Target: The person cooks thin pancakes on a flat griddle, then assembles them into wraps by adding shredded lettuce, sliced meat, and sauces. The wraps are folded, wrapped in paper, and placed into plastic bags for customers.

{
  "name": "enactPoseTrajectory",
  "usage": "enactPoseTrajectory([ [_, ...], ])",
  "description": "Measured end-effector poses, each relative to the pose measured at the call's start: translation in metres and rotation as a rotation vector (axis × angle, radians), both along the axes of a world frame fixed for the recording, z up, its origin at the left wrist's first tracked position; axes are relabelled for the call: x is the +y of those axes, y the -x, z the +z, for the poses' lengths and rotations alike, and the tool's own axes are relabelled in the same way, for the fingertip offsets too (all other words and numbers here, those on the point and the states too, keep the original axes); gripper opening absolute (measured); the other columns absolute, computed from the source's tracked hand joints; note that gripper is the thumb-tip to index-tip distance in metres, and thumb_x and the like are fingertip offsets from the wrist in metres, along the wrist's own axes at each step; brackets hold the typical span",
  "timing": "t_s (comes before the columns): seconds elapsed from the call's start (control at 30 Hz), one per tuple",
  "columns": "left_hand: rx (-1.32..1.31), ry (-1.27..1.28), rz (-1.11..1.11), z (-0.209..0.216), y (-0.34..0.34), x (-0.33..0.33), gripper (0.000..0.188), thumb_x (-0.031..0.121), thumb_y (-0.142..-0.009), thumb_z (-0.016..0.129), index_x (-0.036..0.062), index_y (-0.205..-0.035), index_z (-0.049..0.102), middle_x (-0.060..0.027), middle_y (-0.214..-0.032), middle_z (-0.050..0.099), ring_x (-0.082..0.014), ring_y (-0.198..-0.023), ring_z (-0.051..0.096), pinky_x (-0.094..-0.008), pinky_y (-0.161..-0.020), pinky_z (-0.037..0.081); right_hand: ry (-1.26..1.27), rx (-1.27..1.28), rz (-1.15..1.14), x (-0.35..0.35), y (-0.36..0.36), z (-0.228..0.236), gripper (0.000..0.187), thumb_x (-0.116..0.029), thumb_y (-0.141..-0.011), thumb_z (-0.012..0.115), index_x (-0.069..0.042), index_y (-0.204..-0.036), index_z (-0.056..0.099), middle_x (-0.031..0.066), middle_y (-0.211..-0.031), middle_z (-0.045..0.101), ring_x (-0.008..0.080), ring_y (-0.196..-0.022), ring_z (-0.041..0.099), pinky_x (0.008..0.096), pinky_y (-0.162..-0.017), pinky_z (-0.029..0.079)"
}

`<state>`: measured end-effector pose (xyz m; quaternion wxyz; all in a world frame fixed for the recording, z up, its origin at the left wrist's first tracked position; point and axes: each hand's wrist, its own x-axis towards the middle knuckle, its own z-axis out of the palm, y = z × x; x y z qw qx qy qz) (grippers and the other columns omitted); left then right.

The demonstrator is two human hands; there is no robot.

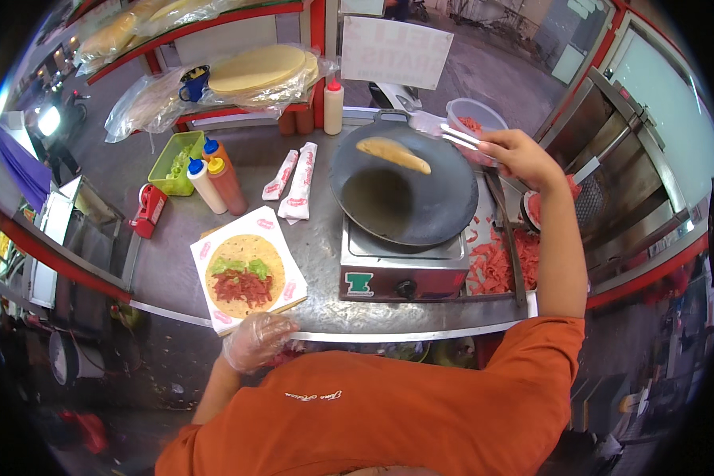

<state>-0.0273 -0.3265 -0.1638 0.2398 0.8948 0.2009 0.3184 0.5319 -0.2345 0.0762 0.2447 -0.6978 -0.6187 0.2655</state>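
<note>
My right hand [519, 157] grips a pair of pale tongs [457, 136] beyond the far right rim of a round black pan [434, 199]. On the pan lies a browned, folded flatbread [393, 154]. My left hand [260, 342], in a clear plastic glove, rests at the counter's front edge with loosely bent fingers and nothing visible in them. Just beyond it, a flat tortilla [222, 268] lies on printed white paper [292, 274], over what looks like a board. Shredded red filling [244, 289] and green lettuce [255, 268] sit on the tortilla.
The pan stands on a gas stove [404, 287]. Red shreds [503, 263] lie right of it, near a clear bowl [484, 115]. Sauce bottles [206, 187], a green lettuce tub [174, 182] and wrapped rolls [299, 184] stand left. Stacked tortillas [258, 70] fill a shelf.
</note>
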Motion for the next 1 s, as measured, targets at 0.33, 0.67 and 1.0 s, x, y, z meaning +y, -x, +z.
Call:
enactPoseTrajectory([
  [0.33, -0.021, 0.031, 0.002, -0.014, 0.072, 0.023, 0.031, 0.002, -0.090, 0.072, 0.0059, -0.120, 0.071, -0.0149, -0.106, 0.075, -0.0373, -0.095, 0.072, -0.0462, -0.079, 0.057, 0.022, -0.190, 0.035, 0.011, 0.041, -0.069, 0.028, -0.024, -0.096, 0.076, 0.000, -0.109, 0.078, 0.0023, -0.074, 0.068, 0.0109, -0.064, 0.059, 0.0295, -0.058, 0.045],
  [0.67, -0.334, 0.136, 0.201, 0.031, 0.136, 0.132, 0.018, 0.006, -0.093, 0.074, 0.0065, -0.111, 0.071, -0.0112, -0.106, 0.075, -0.0309, -0.095, 0.073, -0.0419, -0.084, 0.058, -0.069, -0.008, -0.220, -0.034, 0.086, -0.063, 0.029, -0.026, -0.100, 0.073, -0.001, -0.113, 0.076, 0.0010, -0.078, 0.066, 0.0075, -0.061, 0.053, 0.0256, -0.055, 0.041],
  [1.0, 0.012, -0.886, 0.320, 0.155, 0.053, 0.375, 0.035, 0.027, -0.108, 0.054, 0.0082, -0.136, 0.064, -0.0147, -0.132, 0.066, -0.0329, -0.120, 0.062, -0.0448, -0.101, 0.052, -0.277, 0.422, -0.514, -0.101, 0.136, -0.110, 0.032, -0.038, -0.106, 0.065, -0.008, -0.113, 0.074, -0.0020, -0.078, 0.065, 0.0040, -0.053, 0.050, 0.0214, -0.045, 0.036],
])
